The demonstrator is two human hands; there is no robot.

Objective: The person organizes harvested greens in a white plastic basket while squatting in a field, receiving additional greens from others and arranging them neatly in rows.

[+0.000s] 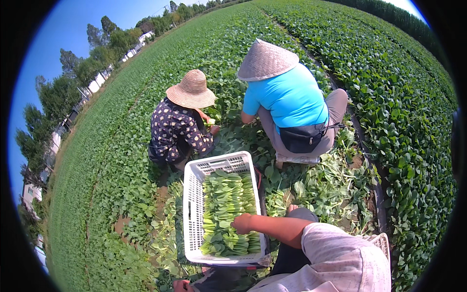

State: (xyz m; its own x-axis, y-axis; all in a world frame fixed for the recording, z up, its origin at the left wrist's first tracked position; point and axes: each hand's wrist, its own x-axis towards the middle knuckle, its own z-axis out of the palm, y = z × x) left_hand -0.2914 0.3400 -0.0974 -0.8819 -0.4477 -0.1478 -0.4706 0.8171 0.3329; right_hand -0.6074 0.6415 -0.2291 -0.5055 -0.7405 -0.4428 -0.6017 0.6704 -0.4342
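Note:
My right hand (241, 223) reaches into a white slatted plastic crate (193, 252) before me. Its fingers are curled down over the bunched leafy greens (222, 204), and their tips are hidden, so I cannot tell whether they grip any. The greens lie in packed rows, pale stems and green leaves side by side, filling much of the crate. At the bottom edge of the view my left hand (183, 285) is partly cut off, close to my dark-trousered leg (222, 279). What it may hold does not show.
Beyond the crate, a person in a straw sun hat (191, 89) crouches at left, hands on some greens. Another in a conical hat (268, 60) and blue shirt squats at right. Cut leaves (321, 189) litter the ground. A dark strip (379, 204) borders the right-hand crop.

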